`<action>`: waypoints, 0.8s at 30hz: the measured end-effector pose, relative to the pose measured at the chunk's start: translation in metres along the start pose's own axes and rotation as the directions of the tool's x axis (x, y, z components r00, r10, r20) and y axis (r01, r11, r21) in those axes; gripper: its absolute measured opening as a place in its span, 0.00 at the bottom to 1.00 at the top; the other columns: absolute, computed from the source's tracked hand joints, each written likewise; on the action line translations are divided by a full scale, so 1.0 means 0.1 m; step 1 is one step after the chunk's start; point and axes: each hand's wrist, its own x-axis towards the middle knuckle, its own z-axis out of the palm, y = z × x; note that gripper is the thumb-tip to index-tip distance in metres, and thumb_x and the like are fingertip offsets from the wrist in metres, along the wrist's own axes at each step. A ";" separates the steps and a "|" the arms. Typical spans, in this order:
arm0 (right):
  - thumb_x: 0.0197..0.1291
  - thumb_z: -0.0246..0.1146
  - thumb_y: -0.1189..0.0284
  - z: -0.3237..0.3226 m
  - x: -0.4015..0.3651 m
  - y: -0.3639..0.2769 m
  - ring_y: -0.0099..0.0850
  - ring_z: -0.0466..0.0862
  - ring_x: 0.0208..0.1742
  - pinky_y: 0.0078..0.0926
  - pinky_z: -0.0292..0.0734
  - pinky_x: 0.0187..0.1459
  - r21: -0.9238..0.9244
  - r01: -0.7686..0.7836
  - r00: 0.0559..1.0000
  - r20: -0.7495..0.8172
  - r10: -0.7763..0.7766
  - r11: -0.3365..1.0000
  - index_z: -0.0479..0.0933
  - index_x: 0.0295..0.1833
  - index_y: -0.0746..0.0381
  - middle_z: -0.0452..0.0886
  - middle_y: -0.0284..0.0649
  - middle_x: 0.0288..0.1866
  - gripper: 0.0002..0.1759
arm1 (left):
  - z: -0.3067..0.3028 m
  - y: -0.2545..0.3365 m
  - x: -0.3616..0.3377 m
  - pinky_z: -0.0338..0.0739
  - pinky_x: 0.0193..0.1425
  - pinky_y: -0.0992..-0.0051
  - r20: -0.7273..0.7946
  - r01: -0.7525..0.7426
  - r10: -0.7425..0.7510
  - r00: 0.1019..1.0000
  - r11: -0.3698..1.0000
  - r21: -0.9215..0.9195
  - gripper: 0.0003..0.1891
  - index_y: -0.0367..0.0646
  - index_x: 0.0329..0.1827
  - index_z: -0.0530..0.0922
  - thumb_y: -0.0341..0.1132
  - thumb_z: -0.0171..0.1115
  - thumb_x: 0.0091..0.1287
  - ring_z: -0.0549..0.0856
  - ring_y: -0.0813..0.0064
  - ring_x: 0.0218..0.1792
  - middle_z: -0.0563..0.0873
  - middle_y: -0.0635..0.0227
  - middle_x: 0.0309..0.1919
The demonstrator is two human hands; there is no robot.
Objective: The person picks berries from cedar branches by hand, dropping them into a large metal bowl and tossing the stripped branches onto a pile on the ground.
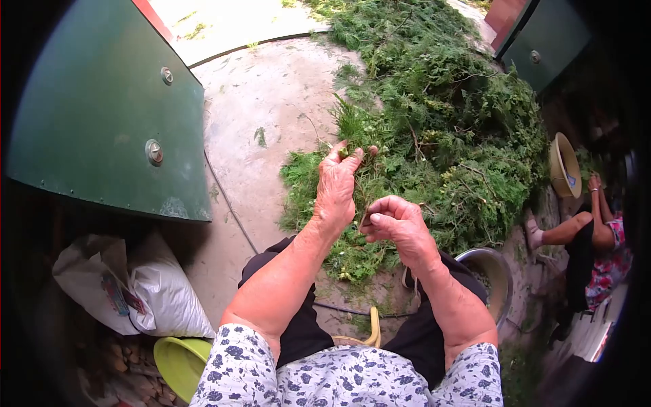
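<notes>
My left hand (337,186) reaches out over the near edge of a heap of cut evergreen branches (461,122). Its thumb and fingers are closed on a green evergreen sprig (350,121), whose feathery leaves seem to stand out beyond the fingertips. Nearer to my body and to the right, my right hand (401,227) is closed in a pinch, thumb against the curled fingers. What lies between those fingertips is too small to make out. Loose green leaf tips (352,256) lie on the ground below both hands.
A metal basin (500,285) stands by my right knee. Left are a green metal door (108,115), white sacks (166,295) and a yellow-green basin (178,363). A dark cable (227,197) crosses the floor. At right another person (600,251) sits near a tan basin (561,166).
</notes>
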 end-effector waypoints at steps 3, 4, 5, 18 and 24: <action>0.62 0.58 0.75 -0.01 -0.05 -0.25 0.17 0.78 0.26 0.13 0.73 0.26 -0.457 0.148 0.976 -0.075 -0.203 0.877 0.76 0.40 0.66 0.79 0.34 0.27 0.06 | 0.06 0.02 -0.03 0.71 0.38 0.80 0.098 0.014 -0.031 0.995 0.986 0.166 0.13 0.33 0.50 0.74 0.30 0.57 0.65 0.75 0.83 0.32 0.83 0.71 0.31; 0.62 0.58 0.74 -0.01 -0.04 -0.27 0.15 0.76 0.24 0.12 0.71 0.25 -0.474 0.258 0.928 -0.122 -0.353 0.842 0.76 0.40 0.66 0.78 0.33 0.27 0.06 | 0.06 0.02 -0.05 0.71 0.38 0.80 0.104 0.023 -0.041 0.994 0.986 0.167 0.13 0.33 0.50 0.74 0.30 0.57 0.65 0.75 0.83 0.32 0.83 0.71 0.31; 0.62 0.58 0.74 -0.02 -0.01 -0.28 0.14 0.74 0.23 0.11 0.71 0.25 -0.446 0.349 0.872 -0.168 -0.460 0.825 0.76 0.40 0.66 0.78 0.32 0.27 0.06 | 0.05 0.02 -0.06 0.72 0.35 0.82 0.153 -0.024 -0.033 0.988 0.935 0.354 0.10 0.36 0.46 0.76 0.32 0.56 0.66 0.76 0.84 0.30 0.83 0.72 0.31; 0.51 0.66 0.78 0.01 0.18 -0.29 0.24 0.75 0.27 0.19 0.70 0.30 -0.732 0.588 0.548 0.047 -0.835 0.345 0.81 0.36 0.67 0.75 0.35 0.27 0.06 | 0.11 -0.08 -0.19 0.70 0.31 0.77 0.515 -0.447 0.036 0.857 0.548 0.706 0.09 0.33 0.40 0.76 0.29 0.49 0.65 0.71 0.85 0.27 0.78 0.67 0.22; 0.55 0.65 0.77 0.02 0.16 -0.31 0.14 0.73 0.22 0.10 0.66 0.21 -0.506 0.478 0.768 -0.154 -0.621 0.717 0.80 0.34 0.67 0.72 0.30 0.28 0.04 | 0.09 -0.10 -0.21 0.68 0.30 0.79 0.443 -0.315 -0.062 0.894 0.615 0.723 0.08 0.33 0.37 0.77 0.27 0.49 0.64 0.70 0.86 0.26 0.77 0.71 0.21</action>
